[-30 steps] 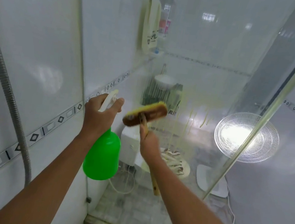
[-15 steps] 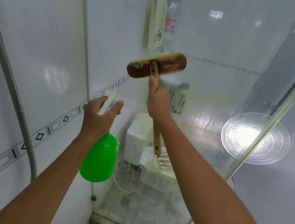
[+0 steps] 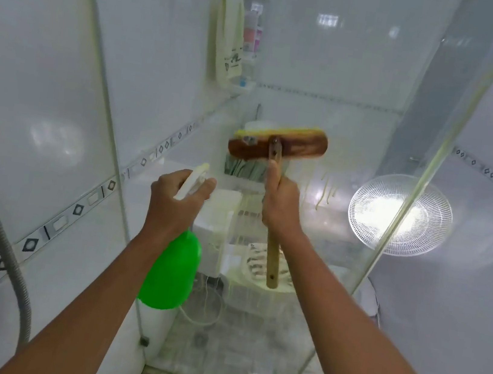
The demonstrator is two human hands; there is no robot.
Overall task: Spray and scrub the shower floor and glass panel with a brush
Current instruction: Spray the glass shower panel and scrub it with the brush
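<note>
At frame centre I log right hand (image 3: 280, 206) clamped on brush (image 3: 277, 148) handle against streaked glass panel (image 3: 358, 123); left hand (image 3: 175, 199) gripping green spray bottle (image 3: 171, 271)

My brush (image 3: 277, 150) is varnished wood, my spray bottle (image 3: 171, 271) glossy green plastic, the glass panel (image 3: 361, 107) streaked, the wall tiles (image 3: 32, 77) shiny.

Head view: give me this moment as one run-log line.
phase: scrubbing glass | left hand: grip on spray bottle | right hand: grip on brush, head up against glass | yellowish streaks on glass
</note>
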